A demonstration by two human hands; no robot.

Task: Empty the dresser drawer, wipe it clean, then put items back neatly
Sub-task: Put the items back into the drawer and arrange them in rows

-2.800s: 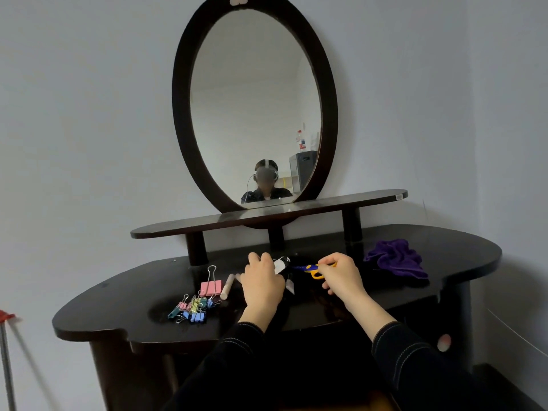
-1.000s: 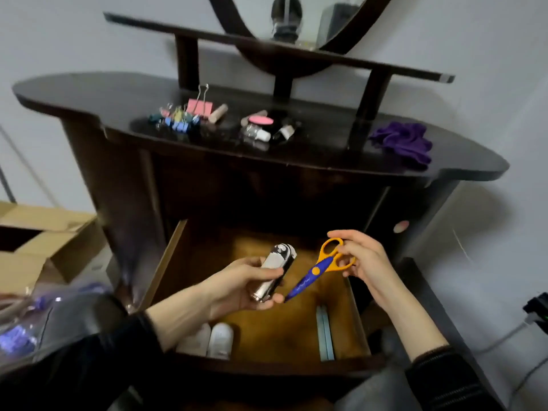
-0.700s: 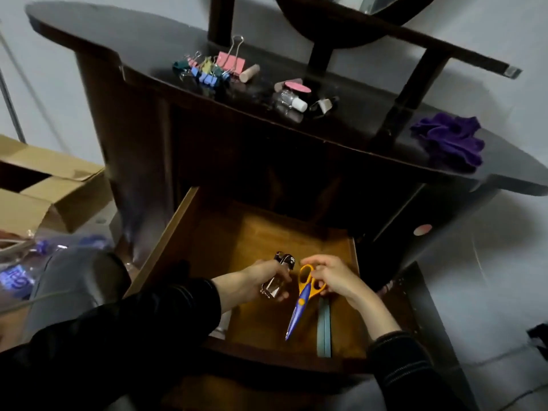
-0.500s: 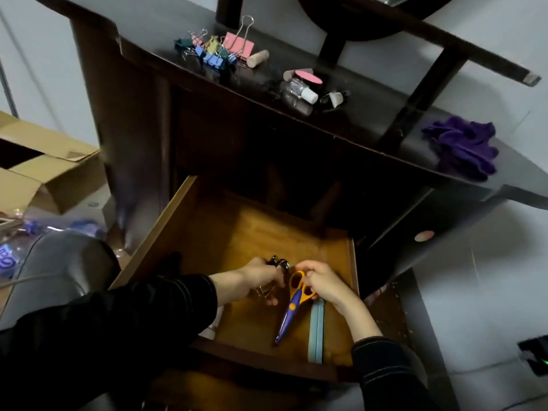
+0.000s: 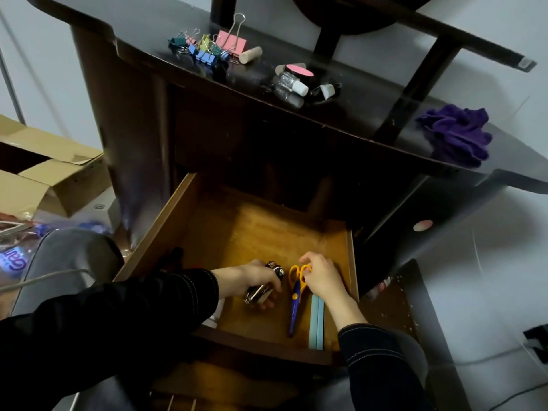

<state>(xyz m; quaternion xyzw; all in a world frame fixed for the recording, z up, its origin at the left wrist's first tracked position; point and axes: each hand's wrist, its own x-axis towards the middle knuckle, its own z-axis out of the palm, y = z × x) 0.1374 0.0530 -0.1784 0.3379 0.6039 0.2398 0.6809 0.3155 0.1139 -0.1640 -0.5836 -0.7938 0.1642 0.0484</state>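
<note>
The wooden drawer is pulled out below the dark dresser top. My left hand grips a small silver and black bottle low over the drawer floor. My right hand pinches the orange handles of the blue-bladed scissors, which lie on the drawer floor next to two pale blue strips. A white item shows partly under my left sleeve. On the dresser top lie coloured binder clips, small bottles and a purple cloth.
An open cardboard box stands on the floor at the left, with a plastic bag in front of it. A grey padded seat is under my left arm. A cable runs along the floor at the right.
Both hands carried the bottle and the scissors from the dresser top down into the drawer. The scissors now lie on the drawer floor beside the blue strips.
</note>
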